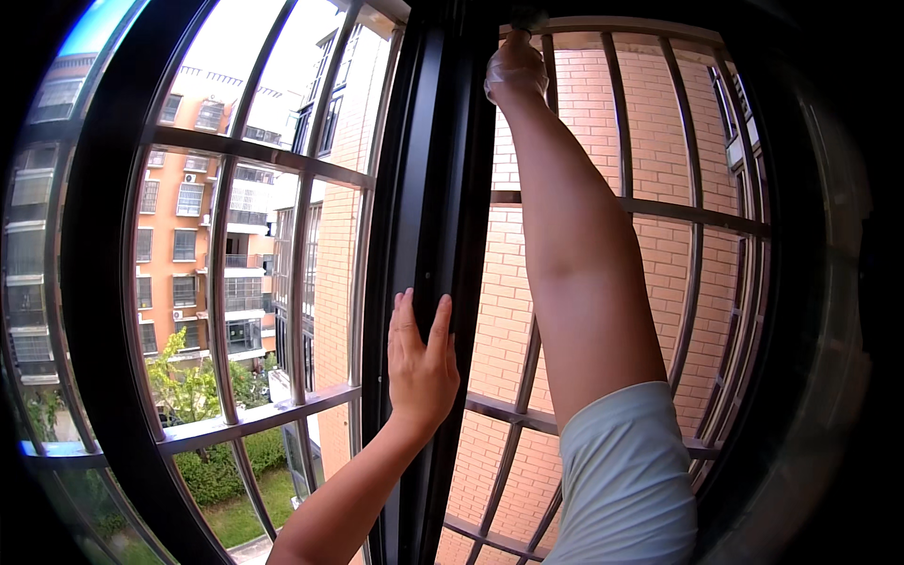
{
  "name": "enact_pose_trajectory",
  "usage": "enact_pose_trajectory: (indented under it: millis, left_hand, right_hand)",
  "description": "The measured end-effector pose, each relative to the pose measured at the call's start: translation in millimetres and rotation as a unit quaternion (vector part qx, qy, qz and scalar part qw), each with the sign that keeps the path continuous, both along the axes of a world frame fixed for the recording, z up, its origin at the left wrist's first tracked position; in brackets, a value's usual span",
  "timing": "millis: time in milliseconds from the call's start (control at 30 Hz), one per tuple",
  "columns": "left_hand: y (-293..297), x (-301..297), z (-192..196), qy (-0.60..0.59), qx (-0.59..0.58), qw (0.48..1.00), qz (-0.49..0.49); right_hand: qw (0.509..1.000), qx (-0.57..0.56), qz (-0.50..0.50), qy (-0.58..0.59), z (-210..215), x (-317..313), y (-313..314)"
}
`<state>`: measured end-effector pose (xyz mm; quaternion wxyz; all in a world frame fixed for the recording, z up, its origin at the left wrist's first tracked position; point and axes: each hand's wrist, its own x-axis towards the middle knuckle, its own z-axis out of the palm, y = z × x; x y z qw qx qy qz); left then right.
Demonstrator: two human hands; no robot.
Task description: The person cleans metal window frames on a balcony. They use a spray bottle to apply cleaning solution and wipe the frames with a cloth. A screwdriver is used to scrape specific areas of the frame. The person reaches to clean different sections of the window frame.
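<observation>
My left hand (pixel 424 363) rests against the black window post (pixel 428 188) in the middle, fingers stretched out and thumb apart. It holds nothing. My right hand (pixel 516 71) is raised high, close to the top of the window frame beside the same post. Its fingers look curled, and their tips are lost in the dark upper edge. Thin whitish see-through material (pixel 513 83) lies around that hand; whether it is a glove or a sheet is unclear. A small dark shape (pixel 527 17) shows just above the hand, too dim to name.
Metal security bars (pixel 226 282) stand outside the window on both sides of the post, with crossbars (pixel 264 414) between them. Behind them are a brick wall (pixel 584 122) at right and an orange building (pixel 179 226) with green shrubs (pixel 217 471) at left.
</observation>
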<state>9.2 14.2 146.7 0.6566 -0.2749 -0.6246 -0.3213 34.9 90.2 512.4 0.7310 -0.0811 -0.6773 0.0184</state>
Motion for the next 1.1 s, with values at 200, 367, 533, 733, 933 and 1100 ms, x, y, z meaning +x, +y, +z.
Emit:
enact_pose_trajectory:
  millis: [200,367,533,733,933,1100]
  left_hand:
    - [-4,-4,-2,0.009,0.003,1.0,0.02]
    - [-6,-2,-1,-0.003,-0.006,1.0,0.026]
    - [1,2,-1,-0.006,-0.002,1.0,0.011]
    - [6,-6,-3,0.017,0.018,0.999,0.023]
    - [5,-5,-4,0.013,0.017,0.999,0.038]
    - [1,-5,-5,-0.004,0.005,0.999,0.044]
  right_hand:
    - [0.998,0.052,0.002,-0.036,11,-34,-3]
    - [0.965,-0.004,0.253,-0.064,9,-12,9]
    - [0.995,0.079,0.05,-0.042,54,-10,35]
    - [0.986,0.134,0.003,-0.098,22,8,46]
    - [0.976,0.101,0.114,-0.153,-50,25,47]
    - [0.98,0.11,0.011,-0.165,-71,30,26]
